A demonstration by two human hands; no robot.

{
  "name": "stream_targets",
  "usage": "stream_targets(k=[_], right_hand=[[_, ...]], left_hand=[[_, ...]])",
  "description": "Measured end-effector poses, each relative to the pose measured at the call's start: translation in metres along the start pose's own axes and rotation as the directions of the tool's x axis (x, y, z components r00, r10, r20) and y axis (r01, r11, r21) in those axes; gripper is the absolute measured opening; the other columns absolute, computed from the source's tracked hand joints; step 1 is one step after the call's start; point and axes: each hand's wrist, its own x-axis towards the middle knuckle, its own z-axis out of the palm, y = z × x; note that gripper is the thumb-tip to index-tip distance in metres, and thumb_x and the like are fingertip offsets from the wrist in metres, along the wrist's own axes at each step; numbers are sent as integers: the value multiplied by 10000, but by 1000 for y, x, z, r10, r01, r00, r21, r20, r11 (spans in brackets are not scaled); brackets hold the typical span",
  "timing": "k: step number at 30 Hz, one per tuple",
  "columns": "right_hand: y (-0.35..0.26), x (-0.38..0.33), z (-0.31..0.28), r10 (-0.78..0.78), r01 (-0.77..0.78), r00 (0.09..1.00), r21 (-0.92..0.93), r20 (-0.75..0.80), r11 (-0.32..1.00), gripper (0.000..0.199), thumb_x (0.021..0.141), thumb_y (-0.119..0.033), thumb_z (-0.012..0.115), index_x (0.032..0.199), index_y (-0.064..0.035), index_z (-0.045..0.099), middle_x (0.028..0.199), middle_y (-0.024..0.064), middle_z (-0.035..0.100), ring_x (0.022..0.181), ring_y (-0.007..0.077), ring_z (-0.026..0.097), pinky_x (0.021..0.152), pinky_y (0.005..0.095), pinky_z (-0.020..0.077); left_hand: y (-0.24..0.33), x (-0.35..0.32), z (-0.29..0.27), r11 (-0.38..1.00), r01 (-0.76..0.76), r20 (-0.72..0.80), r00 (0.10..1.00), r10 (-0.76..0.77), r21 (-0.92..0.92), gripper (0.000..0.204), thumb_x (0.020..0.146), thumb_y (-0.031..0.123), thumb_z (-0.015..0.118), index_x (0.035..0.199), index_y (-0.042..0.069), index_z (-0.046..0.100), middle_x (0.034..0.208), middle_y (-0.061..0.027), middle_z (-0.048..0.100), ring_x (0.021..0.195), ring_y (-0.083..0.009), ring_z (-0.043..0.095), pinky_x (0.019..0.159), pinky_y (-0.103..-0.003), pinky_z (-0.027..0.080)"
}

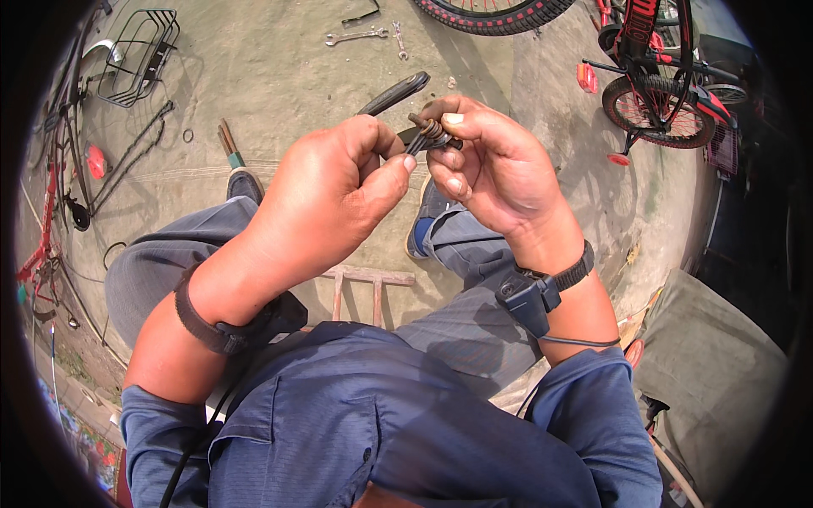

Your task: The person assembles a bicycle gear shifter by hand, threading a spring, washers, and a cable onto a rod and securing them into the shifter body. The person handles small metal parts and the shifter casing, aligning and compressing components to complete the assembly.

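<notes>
Coil (431, 132) held up between two sets of fingertips

The dark, rust-tinged coil is held in mid-air in front of the person's body, above the ground (279, 76). It is pinched between the thumb and index finger of the right hand (500, 165), whose other fingers are loosely curled. By the left hand (334, 173), thumb and forefinger are closed on thin dark stems just beside the coil. A black bar (396, 93) is seen projecting past the left knuckles; whether it is joined to the coil cannot be told, since its near end is hidden.

Beyond the hands, a larger wrench (356, 36) and a smaller wrench (400, 41) are laid near each other on the ground. A black wire rack (140, 57) is placed at far left, and a bicycle (637, 38) with red details is seen at upper right.
</notes>
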Motion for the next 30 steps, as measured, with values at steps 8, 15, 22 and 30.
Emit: stream_targets(k=[8, 15, 22, 30], right_hand=[[3, 2, 0, -4, 4, 1000, 0, -21, 1000, 161, 955, -155, 580, 1033, -30, 643, 716, 33, 606, 584, 140, 585, 489, 248, 413], [5, 3, 0, -10, 10, 999, -3, -34, 1000, 165, 955, -156, 578, 1035, -26, 640, 717, 29, 606, 584, 131, 585, 495, 247, 425], [3, 2, 1, -8, 7, 1000, -34, -14, 999, 171, 951, -150, 570, 1031, -15, 637, 724, 32, 595, 584, 126, 574, 495, 249, 420], [2, 2, 4, -5, 5, 1000, -52, -4, 999, 166, 950, -147, 564, 1006, -8, 635, 731, 28, 576, 582, 119, 559, 491, 251, 413]], left_hand=[[9, -3, -4, 929, 214, 159, 972, -172, -302, 189, 957, 183, 648, 912, 0, 631, 632, 56, 527, 558, -16, 439, 466, -228, 355], [10, -4, -6, 850, 357, 262, 926, -270, -387, 221, 973, 239, 637, 964, 18, 630, 615, 50, 528, 487, -18, 444, 411, -211, 335], [8, -5, -4, 780, 374, 294, 922, -252, -502, 183, 982, 215, 637, 959, 34, 628, 597, 60, 500, 444, -16, 412, 394, -196, 304], [10, -7, -9, 848, 354, 273, 926, -260, -394, 198, 976, 230, 627, 958, 32, 625, 627, 42, 528, 499, -11, 427, 439, -207, 327]])
